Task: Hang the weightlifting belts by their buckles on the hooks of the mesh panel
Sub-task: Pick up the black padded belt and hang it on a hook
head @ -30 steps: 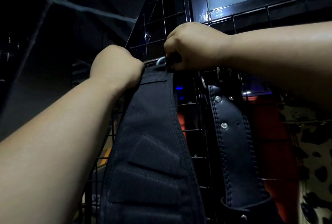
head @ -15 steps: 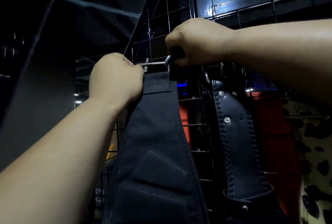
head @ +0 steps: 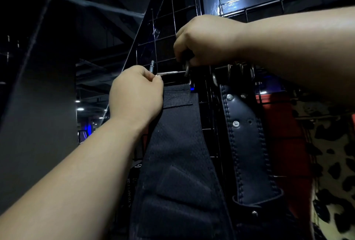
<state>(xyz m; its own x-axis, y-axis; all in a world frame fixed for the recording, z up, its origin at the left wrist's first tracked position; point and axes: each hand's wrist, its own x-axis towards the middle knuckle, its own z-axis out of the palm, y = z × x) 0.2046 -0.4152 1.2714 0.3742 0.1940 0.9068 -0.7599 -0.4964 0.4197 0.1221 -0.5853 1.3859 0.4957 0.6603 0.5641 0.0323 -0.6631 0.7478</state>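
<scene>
Your left hand (head: pixel 136 93) and right hand (head: pixel 206 40) pinch opposite ends of the nylon belt's buckle (head: pixel 172 73), its bar level just beside the hook (head: pixel 152 65).

Black wire mesh panel (head: pixel 165 28), upright, black fabric belt (head: pixel 178 153) and stitched leather belt (head: pixel 247 143) hanging against it

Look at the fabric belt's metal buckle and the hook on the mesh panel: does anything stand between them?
Nothing visible does. The left hand and right hand hold the metal buckle of the fabric belt at either end, close against the mesh panel. The hook tip pokes up free beside the left hand. The leather belt hangs apart, to the right.
</scene>
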